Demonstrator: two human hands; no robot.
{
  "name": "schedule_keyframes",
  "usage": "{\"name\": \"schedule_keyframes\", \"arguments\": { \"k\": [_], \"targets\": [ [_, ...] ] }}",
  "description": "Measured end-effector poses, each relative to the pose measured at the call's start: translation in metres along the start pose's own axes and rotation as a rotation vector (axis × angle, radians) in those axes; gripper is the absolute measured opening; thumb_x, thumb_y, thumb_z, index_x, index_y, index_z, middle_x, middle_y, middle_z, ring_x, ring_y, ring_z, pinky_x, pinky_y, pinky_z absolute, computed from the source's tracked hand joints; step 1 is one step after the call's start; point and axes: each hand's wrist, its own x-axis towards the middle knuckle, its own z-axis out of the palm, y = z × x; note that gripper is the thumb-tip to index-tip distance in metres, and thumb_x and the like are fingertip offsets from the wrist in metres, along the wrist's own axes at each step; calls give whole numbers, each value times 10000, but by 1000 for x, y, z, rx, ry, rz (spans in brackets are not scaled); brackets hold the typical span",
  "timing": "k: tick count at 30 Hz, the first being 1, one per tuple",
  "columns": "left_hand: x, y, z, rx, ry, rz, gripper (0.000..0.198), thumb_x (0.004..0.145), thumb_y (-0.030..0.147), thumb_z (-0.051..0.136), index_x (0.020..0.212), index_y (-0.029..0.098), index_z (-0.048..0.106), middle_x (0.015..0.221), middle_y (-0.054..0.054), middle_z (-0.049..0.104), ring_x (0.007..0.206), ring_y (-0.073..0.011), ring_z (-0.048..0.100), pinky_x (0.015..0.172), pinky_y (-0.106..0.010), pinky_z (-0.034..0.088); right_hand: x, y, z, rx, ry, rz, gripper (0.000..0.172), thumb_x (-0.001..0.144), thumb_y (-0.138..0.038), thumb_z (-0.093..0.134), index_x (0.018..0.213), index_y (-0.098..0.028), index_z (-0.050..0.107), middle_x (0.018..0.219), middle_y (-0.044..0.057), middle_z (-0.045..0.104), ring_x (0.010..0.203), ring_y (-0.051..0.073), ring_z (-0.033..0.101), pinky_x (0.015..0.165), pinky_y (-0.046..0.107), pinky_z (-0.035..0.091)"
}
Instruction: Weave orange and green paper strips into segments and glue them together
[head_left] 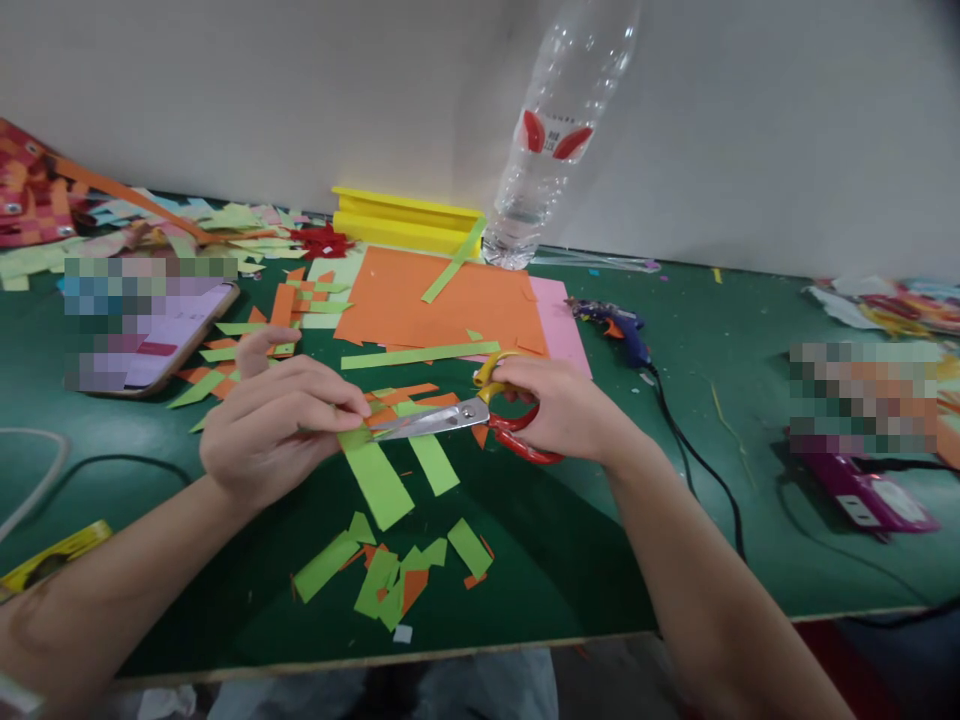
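Observation:
My left hand (277,425) pinches the upper end of a light green paper strip (381,482) between thumb and fingers, the little finger raised. In my right hand (566,405) is a pair of scissors (466,412) with one yellow and one red handle loop. The blades point left and meet the strip close to my left fingertips. Behind the held strip lies another green strip (431,455), with orange paper pieces around it. Green and orange offcuts (382,580) are scattered on the table in front of my hands.
Orange sheets (442,300) lie at the back, by a yellow folded piece (405,220) and a tall clear bottle (544,150). A phone (157,330) is left. A blue glue gun (619,325) with black cord and a purple power strip (862,490) are right. The green table (570,570) ends nearby.

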Motion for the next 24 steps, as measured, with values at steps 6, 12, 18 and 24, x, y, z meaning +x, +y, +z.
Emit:
{"name": "schedule_keyframes", "arguments": {
  "k": [6, 12, 18, 24],
  "targets": [
    [5, 2, 4, -23, 27, -16, 166, 842, 198, 680, 705, 237, 595, 689, 62, 685, 581, -114, 627, 963, -461, 407, 0, 0, 0, -31, 26, -9, 182, 640, -129, 570, 813, -184, 589, 809, 24, 634, 661, 131, 519, 568, 234, 362],
    [5, 1, 3, -53, 38, -19, 168, 843, 204, 678, 700, 220, 592, 702, 40, 687, 568, -116, 621, 971, -464, 402, 1, 0, 0, -42, 50, -31, 153, 650, -139, 585, 796, -180, 598, 767, 15, 630, 613, 116, 495, 556, 230, 346],
    [3, -1, 3, -66, 30, -35, 159, 815, 146, 696, 709, 217, 600, 719, 36, 686, 593, -115, 622, 977, -462, 389, 0, 0, 0, -51, 61, -42, 147, 657, -146, 598, 798, -183, 612, 716, 3, 617, 594, 115, 493, 547, 233, 334],
    [2, -4, 3, -93, 27, -42, 169, 790, 120, 711, 704, 203, 591, 726, 33, 680, 613, -113, 624, 1002, -454, 357, 0, 1, 0, -46, 81, -42, 133, 640, -116, 561, 750, -183, 594, 730, 3, 623, 586, 105, 488, 534, 226, 317]
  ]
}}
